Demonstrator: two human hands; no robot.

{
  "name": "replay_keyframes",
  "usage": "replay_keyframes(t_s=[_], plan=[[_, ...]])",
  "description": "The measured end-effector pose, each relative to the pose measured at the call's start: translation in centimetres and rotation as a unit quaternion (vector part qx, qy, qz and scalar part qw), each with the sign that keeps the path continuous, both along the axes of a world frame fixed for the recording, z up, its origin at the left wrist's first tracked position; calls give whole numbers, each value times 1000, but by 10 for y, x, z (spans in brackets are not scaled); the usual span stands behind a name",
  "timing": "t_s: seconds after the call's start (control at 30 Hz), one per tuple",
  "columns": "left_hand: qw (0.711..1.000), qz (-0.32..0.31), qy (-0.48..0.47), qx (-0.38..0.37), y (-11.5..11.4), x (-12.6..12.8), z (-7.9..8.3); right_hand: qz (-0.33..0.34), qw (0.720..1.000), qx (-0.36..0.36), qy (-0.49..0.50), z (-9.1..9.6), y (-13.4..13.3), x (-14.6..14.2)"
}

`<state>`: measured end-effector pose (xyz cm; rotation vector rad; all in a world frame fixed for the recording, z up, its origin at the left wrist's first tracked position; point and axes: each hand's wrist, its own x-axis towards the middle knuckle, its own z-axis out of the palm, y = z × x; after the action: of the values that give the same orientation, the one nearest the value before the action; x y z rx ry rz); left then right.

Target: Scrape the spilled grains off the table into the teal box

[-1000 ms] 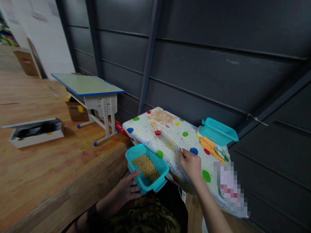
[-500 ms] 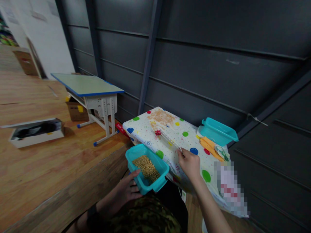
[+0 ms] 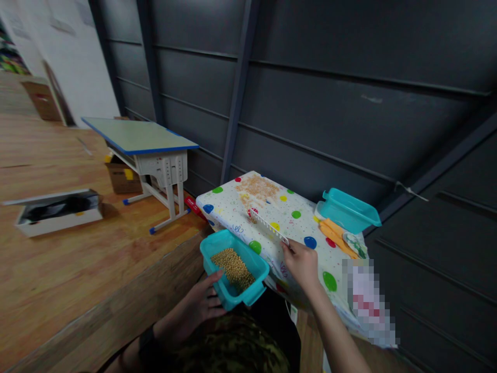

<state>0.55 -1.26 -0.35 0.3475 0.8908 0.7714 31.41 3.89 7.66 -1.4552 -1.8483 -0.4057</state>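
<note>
My left hand [image 3: 204,300] is closed on the near side of a turquoise plastic tub [image 3: 254,255], its thumb over the rim. The tub is slightly tilted at the near edge of the table and holds a heap of yellowish round beans [image 3: 234,267]. My right hand [image 3: 302,261] grips the end of a thin white comb [image 3: 269,227] with a row of small gaps along it. The comb stretches over the tabletop, its far end beside a few brownish grains. A larger patch of light brown grains [image 3: 259,189] is spread farther back on the white tablecloth [image 3: 285,212] with coloured dots.
At the table's right end stand a second turquoise tub [image 3: 347,210], an orange cloth [image 3: 337,235] and a pixelated white package [image 3: 367,298]. A dark panelled wall [image 3: 310,129] runs behind. To the left are a desk [image 3: 140,135] and an opened white box [image 3: 60,215] on the floor.
My right hand and the comb have shifted slightly left and nearer to the table's front edge. The bean tub in my left hand has barely moved.
</note>
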Motion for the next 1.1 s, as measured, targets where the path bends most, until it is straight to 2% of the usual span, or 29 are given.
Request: replay_keyframes(t_s=[0.23,0.53,0.9,1.1], plan=[[1000,11,-2,-7,5,0,-7,6,999,-30,29,-4,2,-3],[1000,15,2,3,5,-2,-11,47,995,-47,70,-2,-5,-7],[1000,21,8,-2,8,-2,-20,37,999,13,12,3,-32,-1],[1000,21,9,9,5,-2,-12,43,999,12,7,8,-45,2]])
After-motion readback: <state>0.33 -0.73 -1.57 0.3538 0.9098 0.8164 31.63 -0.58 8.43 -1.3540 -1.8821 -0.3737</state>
